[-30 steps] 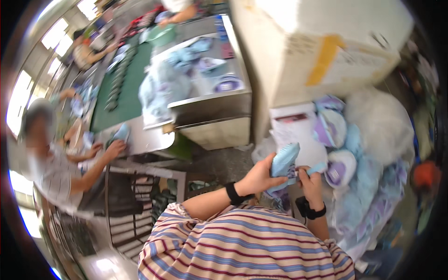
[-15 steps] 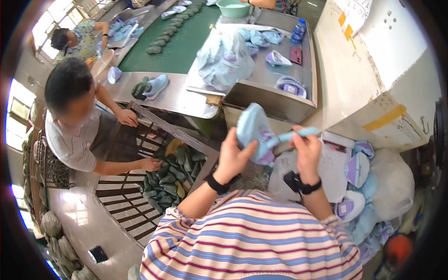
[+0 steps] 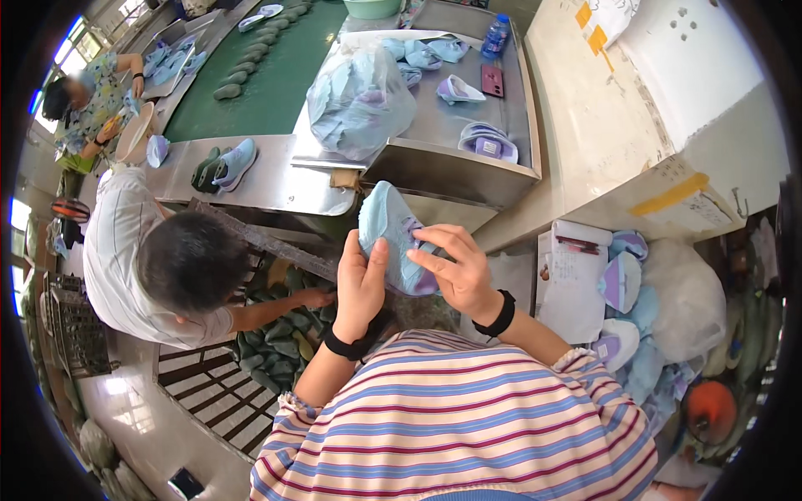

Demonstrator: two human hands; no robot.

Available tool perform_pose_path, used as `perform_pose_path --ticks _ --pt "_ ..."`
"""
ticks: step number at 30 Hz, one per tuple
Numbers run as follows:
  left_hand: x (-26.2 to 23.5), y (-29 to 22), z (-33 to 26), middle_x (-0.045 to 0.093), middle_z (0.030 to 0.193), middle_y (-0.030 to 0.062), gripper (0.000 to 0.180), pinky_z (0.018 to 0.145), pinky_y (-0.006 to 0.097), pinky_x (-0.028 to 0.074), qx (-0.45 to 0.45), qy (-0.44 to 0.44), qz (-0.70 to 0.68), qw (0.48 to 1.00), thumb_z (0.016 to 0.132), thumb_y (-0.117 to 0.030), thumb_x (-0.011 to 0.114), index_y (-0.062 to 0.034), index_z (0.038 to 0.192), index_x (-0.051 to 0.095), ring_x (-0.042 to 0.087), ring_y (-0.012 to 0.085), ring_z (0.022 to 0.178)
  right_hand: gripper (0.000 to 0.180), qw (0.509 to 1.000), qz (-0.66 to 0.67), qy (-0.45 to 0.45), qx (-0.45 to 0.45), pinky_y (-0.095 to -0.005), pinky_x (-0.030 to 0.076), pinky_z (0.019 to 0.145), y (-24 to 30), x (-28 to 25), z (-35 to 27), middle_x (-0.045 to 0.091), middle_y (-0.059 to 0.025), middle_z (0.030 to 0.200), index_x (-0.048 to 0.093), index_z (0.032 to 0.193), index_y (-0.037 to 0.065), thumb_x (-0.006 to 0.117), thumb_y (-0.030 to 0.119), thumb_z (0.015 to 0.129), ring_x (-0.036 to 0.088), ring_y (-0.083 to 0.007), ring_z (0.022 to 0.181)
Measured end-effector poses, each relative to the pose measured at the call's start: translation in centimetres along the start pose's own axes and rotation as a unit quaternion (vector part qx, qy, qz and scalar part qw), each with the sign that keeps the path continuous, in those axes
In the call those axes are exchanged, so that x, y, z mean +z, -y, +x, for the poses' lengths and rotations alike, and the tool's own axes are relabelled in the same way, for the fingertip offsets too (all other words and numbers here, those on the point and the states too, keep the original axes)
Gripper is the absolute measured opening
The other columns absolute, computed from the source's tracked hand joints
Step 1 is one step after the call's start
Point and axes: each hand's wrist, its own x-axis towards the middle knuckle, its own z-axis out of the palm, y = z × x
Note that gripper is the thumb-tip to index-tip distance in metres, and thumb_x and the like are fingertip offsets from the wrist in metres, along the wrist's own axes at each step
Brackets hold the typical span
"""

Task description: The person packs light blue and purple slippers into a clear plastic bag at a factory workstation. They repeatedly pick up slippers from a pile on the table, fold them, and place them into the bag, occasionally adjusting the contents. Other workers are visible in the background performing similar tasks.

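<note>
- Here's the blue shoe (image 3: pixel 386 225), held clear of the table and out in front of the striped shirt (image 3: pixel 451 401), right between the two hands
- Its long axis leans — far end up and to the left, near end down beside the right hand
- The left hand (image 3: pixel 361 288) has it gripped along the left edge, thumb laid on the near face, other fingers mostly hidden behind
- The right hand (image 3: pixel 464 271) is on the opposite side, fingers bent, tips at the purple laces (image 3: pixel 409 225); thumb hidden, so whether it pinches I cannot tell
- Which hand is nearer? Both are touching — left wrapped round the edge, right nearer the laces
- Beyond sits the metal table (image 3: pixel 443 179) with a plastic bag (image 3: pixel 355 113); papers (image 3: pixel 572 267) lie off right
- Over left, a co-worker (image 3: pixel 146 267) bends, one arm stretched to a green heap (image 3: pixel 276 351)
</note>
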Motion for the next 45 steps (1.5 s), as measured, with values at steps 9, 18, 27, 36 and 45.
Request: perform_pose_path --ticks 9,18,27,36,45 --pt "1.3 0.1 -0.4 0.053 0.107 0.0074 0.058 0.084 0.028 0.041 -0.063 0.082 -0.025 0.994 0.069 -0.012 0.073 -0.0005 0.117 0.041 0.051 0.0144 0.095 0.040 0.994 0.027 0.012 0.102 -0.0468 0.037 0.094 1.5 -1.3 -2.6 0.044 -0.0204 0.125 0.055 0.109 0.002 0.058 0.007 0.069 0.043 -0.0400 0.115" --pt "5.6 1.2 -1.6 0.050 0.115 0.0082 0.076 0.091 0.032 0.039 -0.127 0.263 -0.005 0.956 0.064 -0.010 0.079 -0.0014 0.126 0.035 0.050 0.0181 0.102 0.070 0.774 0.465 -0.079 0.422 -0.0326 0.036 0.091 0.4 -5.8 -9.9 0.046 -0.0101 0.117 0.026 0.133 0.001 0.064 0.023 0.079 0.044 -0.0197 0.110" --pt "10.7 2.2 -4.1 0.050 0.115 0.0080 0.074 0.091 0.032 0.039 -0.141 0.446 0.088 0.880 0.065 -0.006 0.077 -0.0010 0.125 0.035 0.050 0.0185 0.103 0.035 0.833 0.218 -0.218 0.459 -0.0267 0.044 0.075 3.3 -11.0 -19.4 0.057 -0.0068 0.103 0.050 0.111 0.003 0.061 0.016 0.081 0.053 -0.0136 0.090" --pt "13.0 1.9 -5.0 0.050 0.114 0.0076 0.067 0.089 0.030 0.039 -0.106 0.358 0.054 0.926 0.069 -0.003 0.073 -0.0017 0.125 0.035 0.050 0.0169 0.102 0.044 0.578 -0.568 -0.023 0.586 -0.0508 0.030 0.092 3.5 -21.5 -38.2 0.044 -0.0099 0.114 0.055 0.103 0.011 0.068 0.011 0.061 0.035 -0.0325 0.116" --pt "13.4 0.4 -1.2 0.061 0.094 0.0139 0.021 0.069 0.032 0.047 0.254 0.334 0.355 0.835 0.069 0.002 0.064 0.0006 0.089 0.056 0.059 0.0318 0.080 0.027 0.698 -0.179 -0.120 0.683 -0.0327 0.047 0.070 5.5 -25.2 -30.9 0.061 -0.0094 0.092 0.061 0.098 0.006 0.064 0.015 0.073 0.059 -0.0233 0.083"
